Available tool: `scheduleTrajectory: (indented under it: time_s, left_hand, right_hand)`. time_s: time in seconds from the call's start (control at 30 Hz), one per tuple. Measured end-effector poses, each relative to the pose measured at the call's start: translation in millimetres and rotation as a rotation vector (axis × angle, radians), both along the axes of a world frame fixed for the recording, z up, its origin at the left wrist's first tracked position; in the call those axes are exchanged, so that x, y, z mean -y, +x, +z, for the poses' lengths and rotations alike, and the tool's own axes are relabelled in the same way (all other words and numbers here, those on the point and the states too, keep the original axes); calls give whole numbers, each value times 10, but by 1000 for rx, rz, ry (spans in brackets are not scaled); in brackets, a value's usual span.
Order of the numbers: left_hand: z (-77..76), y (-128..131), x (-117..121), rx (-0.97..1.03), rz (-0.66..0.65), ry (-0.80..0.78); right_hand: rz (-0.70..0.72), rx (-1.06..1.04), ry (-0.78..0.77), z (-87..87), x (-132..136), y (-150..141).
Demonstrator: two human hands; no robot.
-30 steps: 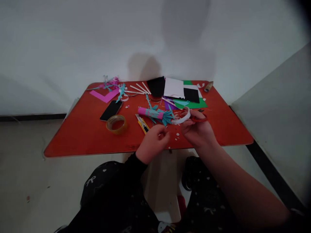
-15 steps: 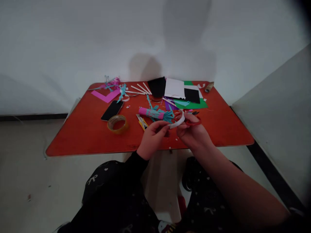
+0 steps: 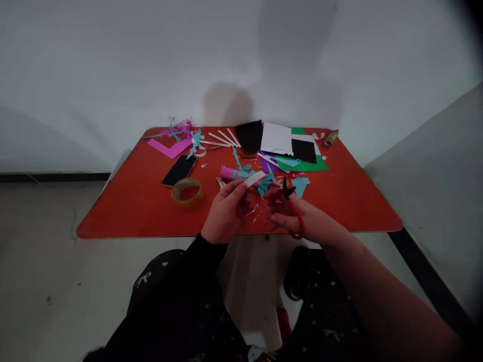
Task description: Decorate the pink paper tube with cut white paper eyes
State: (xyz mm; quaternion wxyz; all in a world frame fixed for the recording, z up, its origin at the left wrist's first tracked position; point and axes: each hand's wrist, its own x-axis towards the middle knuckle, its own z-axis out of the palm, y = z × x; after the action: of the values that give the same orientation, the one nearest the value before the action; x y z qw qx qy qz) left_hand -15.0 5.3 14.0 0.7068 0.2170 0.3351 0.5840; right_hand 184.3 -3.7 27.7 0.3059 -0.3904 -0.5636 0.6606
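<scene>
Between the thumb and fingers of my left hand [image 3: 227,208] is a white paper strip [image 3: 255,179], its free end curving up to the right. My right hand [image 3: 292,216] has red-handled scissors [image 3: 296,208] hooked on it, the dark blades pointing up and away from the strip. Just beyond both hands lies a pink paper tube [image 3: 227,173] wrapped in teal paper with a fringed end, partly behind the strip. A utility knife [image 3: 220,183] is mostly covered by my left hand. Small white paper scraps [image 3: 256,213] lie on the table below the strip.
On the red table [image 3: 124,201] a tape roll [image 3: 187,192] and a phone [image 3: 179,170] lie left. White sticks [image 3: 222,139], black sheets [image 3: 249,134], a white pad [image 3: 276,138] and green paper [image 3: 320,164] are at the back. A cardboard tube [image 3: 331,137] is far right.
My right hand has let go of the white strip and moved down, turning the scissors blades upward. The left hand keeps the strip and has shifted slightly left. A teal piece now shows.
</scene>
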Motion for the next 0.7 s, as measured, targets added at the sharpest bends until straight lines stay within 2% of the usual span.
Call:
scheduleTrajectory:
  time_s: [0.17, 0.27, 0.47, 0.7]
  left_hand:
    - [12, -16, -1, -4, -1, 26]
    - [22, -9, -3, -22, 2, 23]
    - [19, 15, 24, -53, -46, 36]
    - [5, 37, 47, -99, -73, 27]
  right_hand:
    - [264, 296, 262, 109, 45, 13]
    - [303, 454, 372, 92, 35, -64]
    - [107, 373, 268, 61, 84, -186]
    - [133, 313, 199, 69, 50, -166]
